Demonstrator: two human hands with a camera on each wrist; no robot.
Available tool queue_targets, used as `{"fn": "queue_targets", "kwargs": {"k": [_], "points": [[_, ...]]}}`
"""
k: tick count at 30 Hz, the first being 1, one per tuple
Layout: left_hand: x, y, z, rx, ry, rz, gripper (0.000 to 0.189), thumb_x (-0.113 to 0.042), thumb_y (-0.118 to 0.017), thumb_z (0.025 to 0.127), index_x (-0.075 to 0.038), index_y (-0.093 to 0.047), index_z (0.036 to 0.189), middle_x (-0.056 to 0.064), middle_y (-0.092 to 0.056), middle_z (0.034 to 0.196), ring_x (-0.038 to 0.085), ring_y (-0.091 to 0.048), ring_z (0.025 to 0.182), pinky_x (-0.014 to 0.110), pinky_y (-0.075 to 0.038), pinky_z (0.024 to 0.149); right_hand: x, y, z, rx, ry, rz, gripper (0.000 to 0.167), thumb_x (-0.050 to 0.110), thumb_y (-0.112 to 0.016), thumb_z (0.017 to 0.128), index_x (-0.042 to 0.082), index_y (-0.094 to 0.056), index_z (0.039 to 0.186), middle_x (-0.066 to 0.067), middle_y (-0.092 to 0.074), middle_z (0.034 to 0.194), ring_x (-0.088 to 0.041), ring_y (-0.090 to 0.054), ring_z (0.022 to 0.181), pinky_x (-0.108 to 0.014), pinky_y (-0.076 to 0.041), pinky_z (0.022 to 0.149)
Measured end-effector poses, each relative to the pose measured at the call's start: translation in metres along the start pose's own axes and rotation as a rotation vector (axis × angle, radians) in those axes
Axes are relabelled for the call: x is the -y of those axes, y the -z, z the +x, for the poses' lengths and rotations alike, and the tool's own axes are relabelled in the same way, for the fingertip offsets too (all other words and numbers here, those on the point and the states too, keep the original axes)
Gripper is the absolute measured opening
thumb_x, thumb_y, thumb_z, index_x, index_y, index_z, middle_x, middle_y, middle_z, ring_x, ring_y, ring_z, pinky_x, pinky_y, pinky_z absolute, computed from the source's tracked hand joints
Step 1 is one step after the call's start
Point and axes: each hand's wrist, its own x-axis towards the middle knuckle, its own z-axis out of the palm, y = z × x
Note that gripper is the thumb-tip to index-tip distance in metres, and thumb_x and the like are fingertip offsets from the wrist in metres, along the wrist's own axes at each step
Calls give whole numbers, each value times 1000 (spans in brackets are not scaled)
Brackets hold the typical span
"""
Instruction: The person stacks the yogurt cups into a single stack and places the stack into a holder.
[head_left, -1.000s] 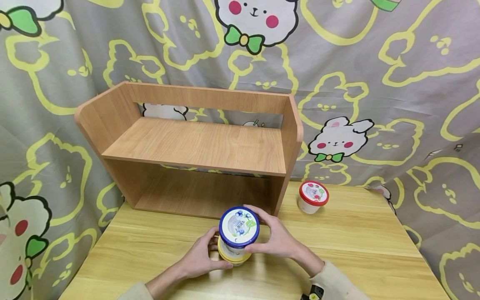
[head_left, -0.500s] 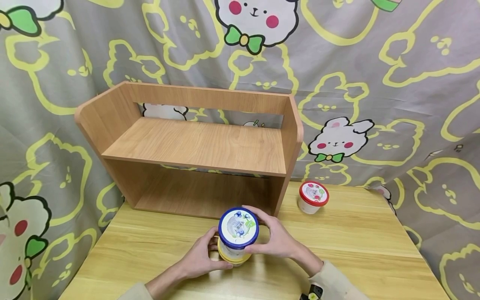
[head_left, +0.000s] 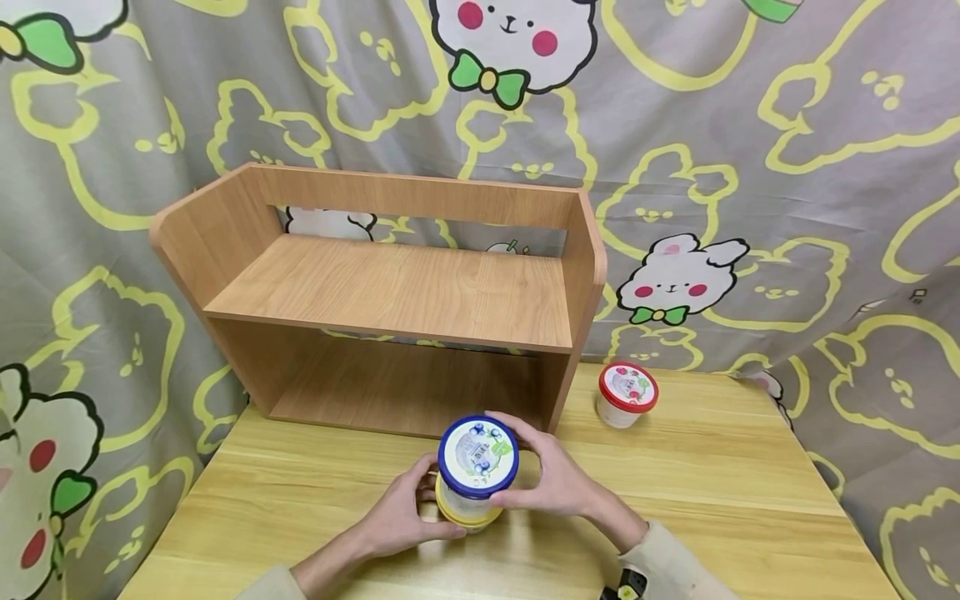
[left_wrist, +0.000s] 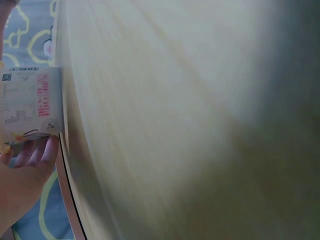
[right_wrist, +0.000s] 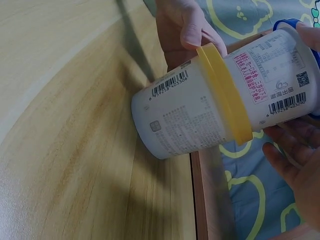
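Behind the grip and mostly to its left stood the two-tier wooden shelf (head_left: 386, 292). Its front edge was near the far fingers, so a backward push could, in all likelihood, knock the stack against the lower board.

In front of this shelf the left hand (head_left: 393, 512) was curled around the yellow-lidded paper tub (right_wrist: 180, 112), with its thumb on the near side. This tub appeared to stand upright on the wooden table (head_left: 337, 471), directly under the grip of the other hand. If the left hand were pulled away roughly, its thumb could catch the yellow rim and turn the support.

On the yellow lid rested, as far as one could tell, the blue-lidded paper tub (head_left: 478, 458), the higher one of the pair. The right hand (head_left: 555, 471) grasped it from the right, with thumb and fingers spread around its rim. The tapered base was narrower than the lid below it, so one finger which released later than the others could probably drag this tub sideways and make it topple.

Farther to the right of the grip, untouched, stood the red-lidded paper tub (head_left: 627, 394); a wide swing of the right forearm could perhaps overturn it.
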Motion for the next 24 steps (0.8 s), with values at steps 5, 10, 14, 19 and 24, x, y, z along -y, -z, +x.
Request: {"fn": "queue_targets", "kwargs": {"k": [5,10,14,19,24], "points": [[0,0,0,-2,-2,-2,94,-30,-96,76,-7,-45,151,14,-63,139,13,-67,118,24,-59,104,1,0,0,1,12,-7,98,24,-93,78,11,-41,160,-3,-63,150,-12,-61,133,-36,-55,111],[0,-1,-1,-9,5,-24,94,-28,-96,76,-5,-45,151,16,-62,141,14,-67,120,22,-58,105,3,1,0,1,15,-4,99,25,-94,78,9,-41,160,-3,-63,150,-12,-61,133,-36,-55,111],[1,-3,-2,-14,19,-66,94,-23,-96,77,-3,-44,152,19,-60,142,17,-68,121,20,-57,105,3,1,-1,2,15,-12,99,25,-94,78,10,-41,160,-3,-63,150,-12,-61,134,-35,-55,111],[0,-6,-4,-26,34,-109,93,-20,-95,77,-2,-42,152,21,-58,143,28,-66,126,15,-54,105,2,1,-1,4,16,-22,99,26,-94,79,9,-40,160,-3,-63,150,-13,-61,134,-36,-55,112],[-2,-10,-8,-58,48,-153,93,-18,-94,78,-3,-41,153,23,-56,146,36,-63,130,13,-52,104,3,1,-1,2,10,-25,99,26,-94,79,9,-40,161,-3,-62,151,-13,-60,134,-37,-55,111]]}}
